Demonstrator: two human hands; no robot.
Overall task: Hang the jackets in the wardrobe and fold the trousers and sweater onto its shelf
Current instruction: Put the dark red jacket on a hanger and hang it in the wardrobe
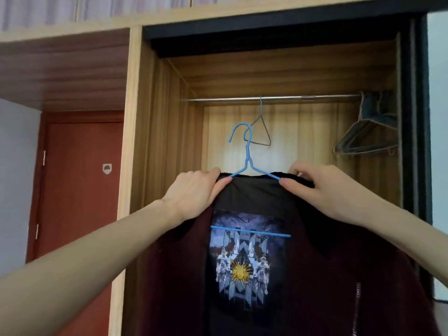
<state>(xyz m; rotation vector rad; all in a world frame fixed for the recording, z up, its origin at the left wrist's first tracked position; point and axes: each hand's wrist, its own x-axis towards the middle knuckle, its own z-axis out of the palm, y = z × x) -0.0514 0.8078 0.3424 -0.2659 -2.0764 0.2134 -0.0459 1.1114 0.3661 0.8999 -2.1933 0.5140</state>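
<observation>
While both hands (194, 190) (312, 185) pinch the jacket (254, 197) collar on its blue hanger (248, 163), the hook sits below the rail (278, 98); a tilted lift could miss it.

jacket (315, 275): dark maroon, black lining, printed patch with golden sun and white striped figures | hanger (247, 163): bright blue | wardrobe (167, 117): light wood grain | door (80, 190), left of frame: reddish-brown

Wardrobe (169, 117), wood-grain interior, door open. Metal rail (278, 98) spans top, approx. level. On rail: one thin wire hanger (263, 132) at 12 o'clock, bare; bunch of grey hangers (368, 137) at 2 o'clock, against right wall.
</observation>
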